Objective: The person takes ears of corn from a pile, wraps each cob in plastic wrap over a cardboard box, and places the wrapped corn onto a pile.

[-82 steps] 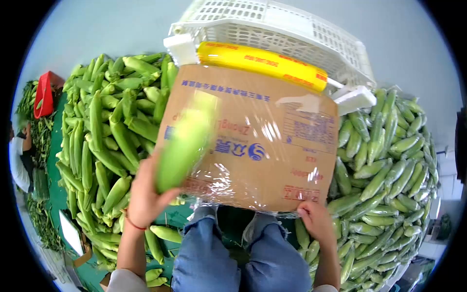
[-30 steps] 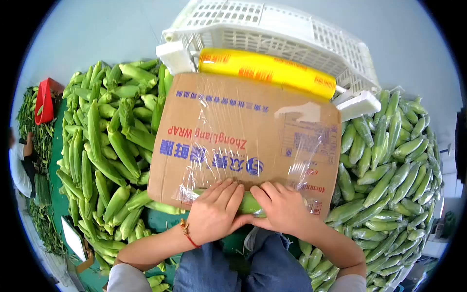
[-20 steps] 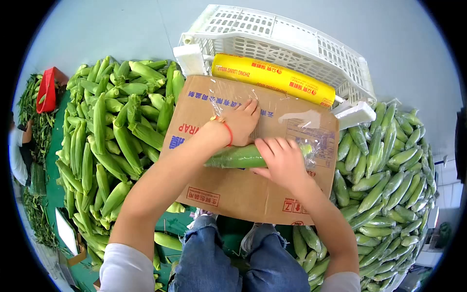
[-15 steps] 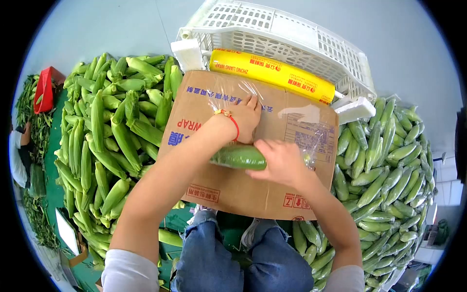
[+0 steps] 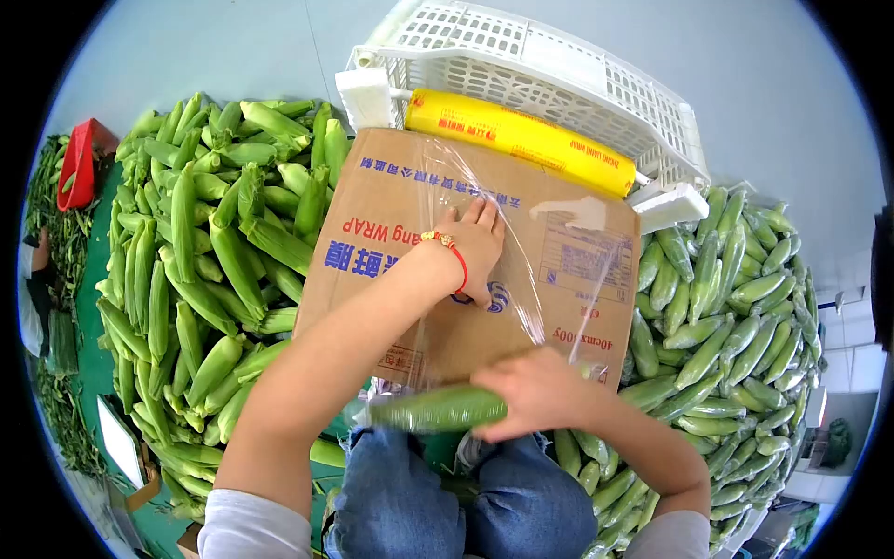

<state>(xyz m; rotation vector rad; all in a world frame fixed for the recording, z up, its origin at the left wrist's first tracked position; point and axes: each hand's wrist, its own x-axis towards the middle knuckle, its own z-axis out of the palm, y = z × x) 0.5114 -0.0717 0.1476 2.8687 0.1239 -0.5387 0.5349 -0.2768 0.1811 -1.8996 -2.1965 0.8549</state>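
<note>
Gripping the right end of a green ear of corn (image 5: 442,408) at lower centre, just below the near edge of the cardboard box (image 5: 466,340), with the fingers of the right hand (image 5: 545,387) curled closed around it. Pressing down on the box with the left hand (image 5: 470,247), fingers extended and only slightly parted, holding nothing. Apparently pulling clear film (image 5: 521,252) taut across the box top; hard to tell exactly where along the corn the film clings. Judging by this, calling for firm pressure from the left palm and a steady, even pull on the right, without crushing the husk or letting the film crease.

Legible on the yellow roll (image 5: 517,135) at upper centre: 众亮保鲜膜 and "ZHONG LIANG WRAP" in red. On the box, upside down: red "ang WRAP", with the start covered by the left wrist; blue 鲜膜; a blue line ending in 有限公司监制; red "40cm" near the right edge. Also showing a round blue logo beside the left fingertips and a printed table, too small to read.

Lying to the left, a heap of unwrapped corn (image 5: 186,270); to the right, a heap of wrapped corn (image 5: 736,326). Standing behind the roll, a white crate (image 5: 559,47).
</note>
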